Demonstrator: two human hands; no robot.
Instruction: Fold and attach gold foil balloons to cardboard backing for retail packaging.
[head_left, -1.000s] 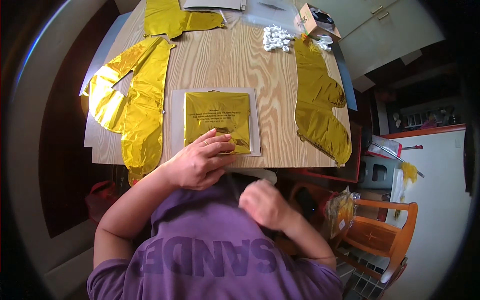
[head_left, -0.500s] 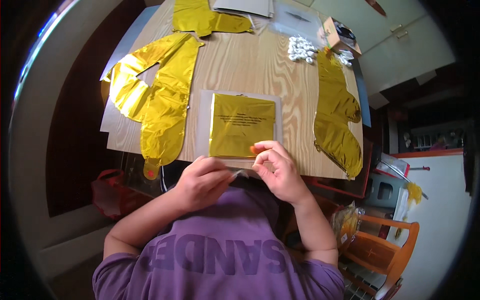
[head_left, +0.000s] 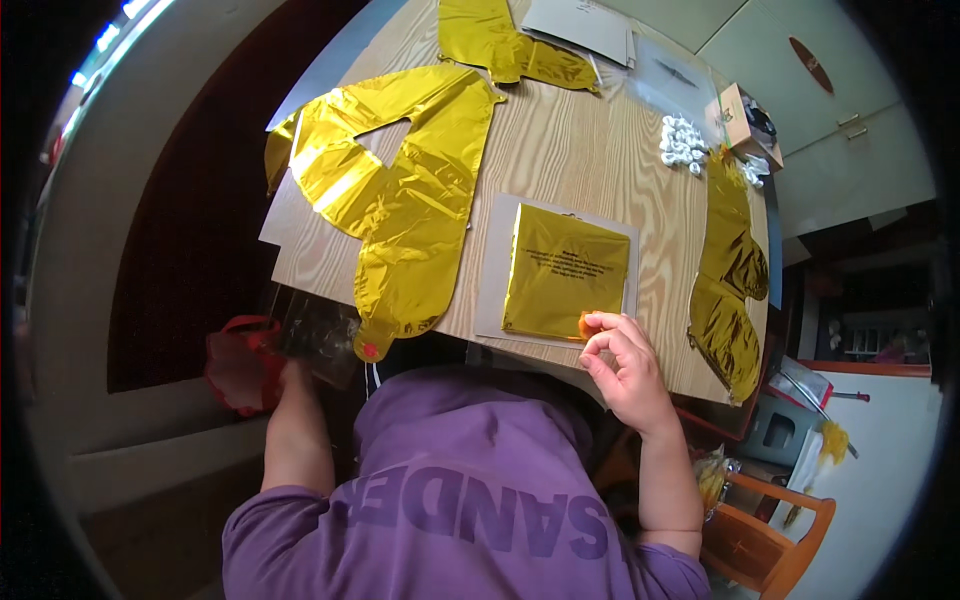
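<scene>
One half-curled right hand (head_left: 630, 375), orange bit (head_left: 586, 325) at its fingertips, is by the gold packet (head_left: 562, 292) near the table (head_left: 580, 140) edge, left hand (head_left: 291, 374) mostly hidden at the red bag (head_left: 240, 372), can't tell either's grip, so reaching blind could nudge the packet off.

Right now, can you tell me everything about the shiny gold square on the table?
The gold square looks like smooth, shiny foil, with small dark printing near its middle. It lies flat on a pale grey sheet, near the front edge of the wooden table. The right hand is at its near right corner; I can't tell if they touch.
</scene>
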